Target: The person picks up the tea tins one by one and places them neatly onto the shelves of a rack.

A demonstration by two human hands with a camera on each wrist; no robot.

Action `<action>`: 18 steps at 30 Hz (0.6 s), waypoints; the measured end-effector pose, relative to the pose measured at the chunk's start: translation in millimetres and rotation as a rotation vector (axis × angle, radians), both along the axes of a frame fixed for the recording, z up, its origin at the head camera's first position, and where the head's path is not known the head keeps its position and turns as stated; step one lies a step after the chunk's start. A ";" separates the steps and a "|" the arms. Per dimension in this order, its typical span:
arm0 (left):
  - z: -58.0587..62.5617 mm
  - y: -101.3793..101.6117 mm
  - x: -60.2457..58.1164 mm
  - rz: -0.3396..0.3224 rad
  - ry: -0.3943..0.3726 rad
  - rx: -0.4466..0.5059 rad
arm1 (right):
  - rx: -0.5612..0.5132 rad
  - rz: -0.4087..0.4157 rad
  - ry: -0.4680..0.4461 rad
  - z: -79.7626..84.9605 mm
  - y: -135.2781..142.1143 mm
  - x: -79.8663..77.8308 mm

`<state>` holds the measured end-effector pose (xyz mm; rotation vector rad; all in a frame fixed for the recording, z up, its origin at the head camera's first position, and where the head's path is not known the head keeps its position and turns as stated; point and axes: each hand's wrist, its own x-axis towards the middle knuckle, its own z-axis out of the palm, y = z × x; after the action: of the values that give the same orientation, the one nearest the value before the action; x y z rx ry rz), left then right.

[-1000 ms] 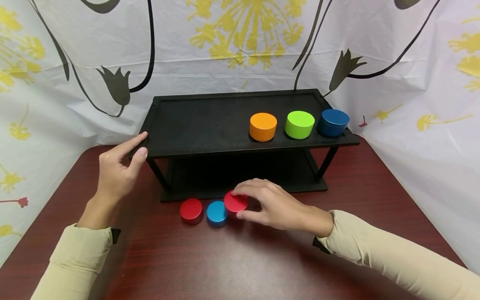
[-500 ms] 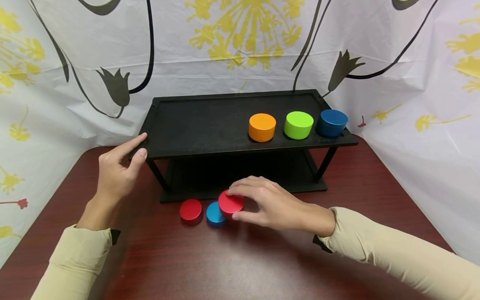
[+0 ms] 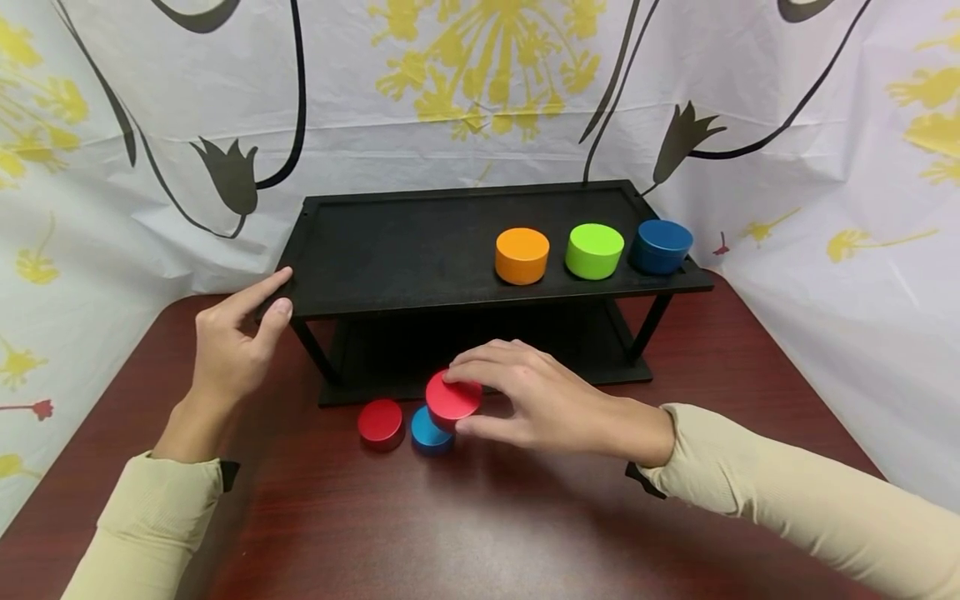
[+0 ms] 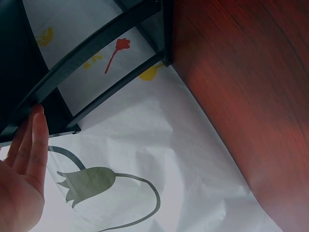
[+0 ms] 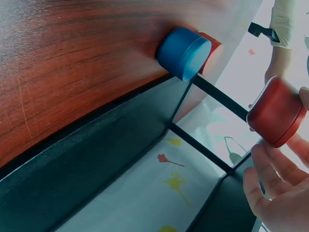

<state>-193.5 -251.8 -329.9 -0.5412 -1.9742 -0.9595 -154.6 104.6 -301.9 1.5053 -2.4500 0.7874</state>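
In the head view my right hand grips a round red tin by its sides, thumb nearest me. The right wrist view shows this red tin raised off the table, the fingers spread beside it. It overlaps a round blue tin on the table, and another red tin stands just left of that. My left hand holds the left front corner of a black two-tier shelf, index finger and thumb at its edge. In the left wrist view its other fingers lie straight against the shelf's edge.
Orange, lime green and dark blue tins stand in a row on the right of the upper tier. The lower tier lies in shadow. A white patterned sheet encloses the reddish-brown table.
My right hand has lifted the red tin and carried it left, partly over the blue tin in the head view. The left hand has stayed at the shelf corner.
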 end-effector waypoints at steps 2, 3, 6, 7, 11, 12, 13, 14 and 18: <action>0.0 -0.2 0.8 0.000 -0.002 -0.001 | -0.002 -0.001 0.004 3.0 -0.7 0.3; 0.0 -0.2 1.2 0.000 -0.002 -0.003 | -0.002 -0.003 0.005 4.6 -1.0 0.3; -0.2 -0.2 1.2 0.000 0.000 -0.002 | -0.007 -0.008 0.016 10.1 -1.6 0.2; -0.3 -0.2 1.1 0.000 0.001 -0.001 | -0.011 -0.008 0.025 12.3 -2.0 -0.1; -0.7 -0.4 0.4 0.000 0.004 0.000 | -0.030 -0.004 0.066 21.3 -3.3 -1.6; -0.9 -0.5 0.2 0.000 0.004 0.001 | -0.033 -0.004 0.074 23.6 -3.6 -2.1; -1.1 -0.8 0.0 0.001 0.003 0.000 | -0.034 -0.005 0.081 25.7 -3.8 -2.4; -1.4 -1.1 -0.3 0.002 0.003 -0.001 | -0.035 -0.005 0.086 27.8 -4.1 -2.9; -2.9 -2.8 -1.4 0.005 0.002 -0.006 | -0.029 -0.016 0.098 35.7 -5.2 -4.7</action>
<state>-194.9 -254.6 -332.8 -0.5399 -1.9770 -0.9497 -159.3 99.5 -266.1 1.4765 -2.3664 0.7254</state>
